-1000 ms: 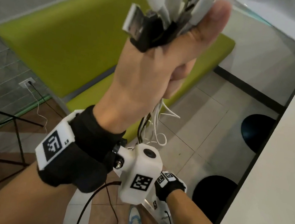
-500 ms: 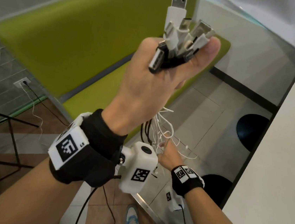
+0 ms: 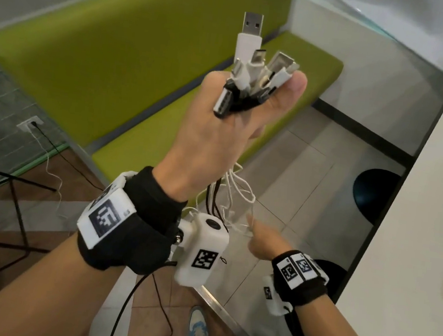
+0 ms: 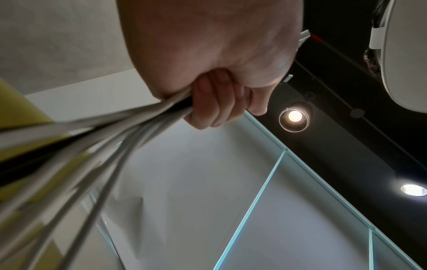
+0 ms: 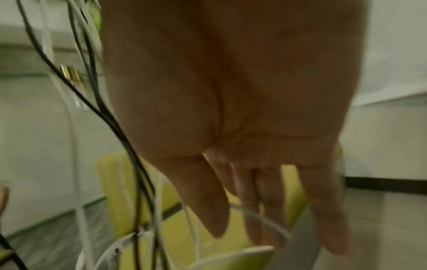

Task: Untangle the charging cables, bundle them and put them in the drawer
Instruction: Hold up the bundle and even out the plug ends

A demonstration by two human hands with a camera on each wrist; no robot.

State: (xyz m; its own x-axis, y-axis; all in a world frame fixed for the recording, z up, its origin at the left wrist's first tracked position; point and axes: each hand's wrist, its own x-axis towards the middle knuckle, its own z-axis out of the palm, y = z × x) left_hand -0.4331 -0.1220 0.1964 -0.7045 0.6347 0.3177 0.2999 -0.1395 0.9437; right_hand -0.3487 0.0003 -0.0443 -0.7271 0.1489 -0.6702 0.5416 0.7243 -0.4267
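Note:
My left hand (image 3: 230, 130) is raised in front of me and grips a bunch of charging cables (image 3: 256, 72) just below their plugs. White and black USB plugs stick up above the fist. In the left wrist view the curled fingers (image 4: 215, 107) clamp the white and black cords (image 4: 110, 138). The cords hang down below the fist in a loose tangle (image 3: 228, 196). My right hand (image 3: 262, 238) is lower, beside the hanging tangle, with straight fingers (image 5: 208, 197) spread among the strands (image 5: 129, 146); it grips nothing. No drawer is in view.
A green padded bench (image 3: 116, 59) stands against the wall ahead. A white tabletop (image 3: 430, 219) runs along the right edge, with two black round stools (image 3: 374, 193) beneath it. A black metal frame (image 3: 18, 200) stands at the left. A black cable (image 3: 127, 303) trails on the floor.
My left hand has lowered and moved away from the camera with the plug bunch. My right hand has come out from behind the left wrist and moved right, its fingers opening among the hanging cords.

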